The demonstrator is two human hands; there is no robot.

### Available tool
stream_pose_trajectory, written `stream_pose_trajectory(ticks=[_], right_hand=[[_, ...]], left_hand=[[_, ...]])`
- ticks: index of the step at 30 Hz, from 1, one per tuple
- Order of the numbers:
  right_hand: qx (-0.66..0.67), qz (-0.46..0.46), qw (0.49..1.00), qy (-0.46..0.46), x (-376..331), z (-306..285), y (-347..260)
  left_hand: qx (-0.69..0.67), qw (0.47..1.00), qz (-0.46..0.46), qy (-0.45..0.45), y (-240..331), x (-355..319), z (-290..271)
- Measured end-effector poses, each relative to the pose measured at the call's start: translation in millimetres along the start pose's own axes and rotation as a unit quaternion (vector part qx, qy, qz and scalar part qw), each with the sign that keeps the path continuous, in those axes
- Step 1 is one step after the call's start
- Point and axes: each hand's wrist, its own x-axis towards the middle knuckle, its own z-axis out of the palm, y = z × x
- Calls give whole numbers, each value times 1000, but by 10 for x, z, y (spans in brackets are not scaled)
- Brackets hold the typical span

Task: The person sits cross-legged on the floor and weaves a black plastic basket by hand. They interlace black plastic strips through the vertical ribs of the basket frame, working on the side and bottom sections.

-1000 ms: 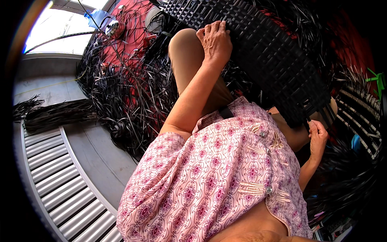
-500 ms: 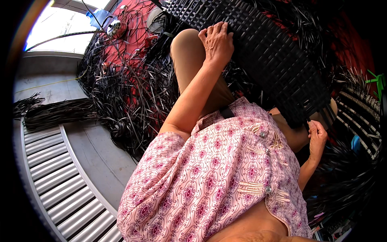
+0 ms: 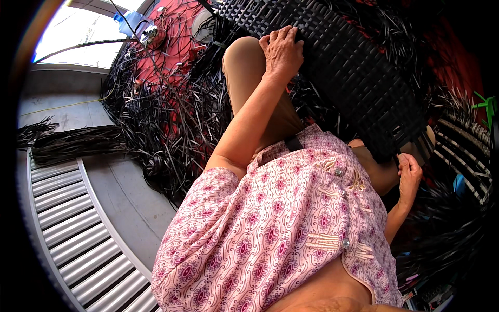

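Note:
A long black panel, woven from flat plastic strips, slants across my lap from the upper middle down to the right. My left hand rests beside my raised left knee, its fingers bent over the near edge of the panel. At the panel's lower right end, my right hand pinches with thumb and fingertips at a thin black strip. A few loose strip ends stick out beside that hand. The underside of the panel is hidden.
A tangled heap of black strips spreads over the red floor covering on the left. Beyond lie a bundle of strips, a pale slatted frame and a blue plastic container. A green object stands far right.

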Motion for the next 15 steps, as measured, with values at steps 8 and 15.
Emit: stream_pose_trajectory(ticks=[8,15], right_hand=[[13,-6,1000,-8,-4,18,68],[13,1,1000,-7,24,17,97]], left_hand=[[-94,988,-122,16,-151,165,-11],[-21,984,-141,-108,-483,539,-3]])
